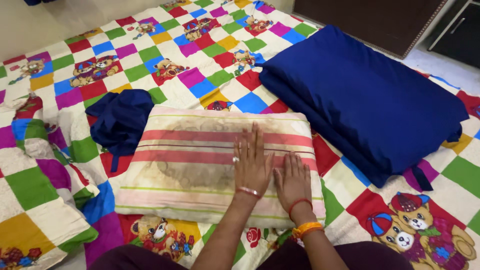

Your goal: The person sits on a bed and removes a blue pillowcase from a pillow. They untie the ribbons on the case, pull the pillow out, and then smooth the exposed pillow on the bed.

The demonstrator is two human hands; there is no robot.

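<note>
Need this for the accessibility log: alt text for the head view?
Both hands, left hand and right hand, lie flat side by side on a striped pillow on a colourful checked bedsheet. A blue-covered pillow lies to the right, a crumpled blue cloth to the left.

Soft, even indoor light fills my view; the checked multicoloured patchwork bedsheet (165,55) shows vivid and sharp. Faint shadows sit under the dark blue fabric pillow (365,100). No glare; straight lines bend slightly toward the edges.
</note>
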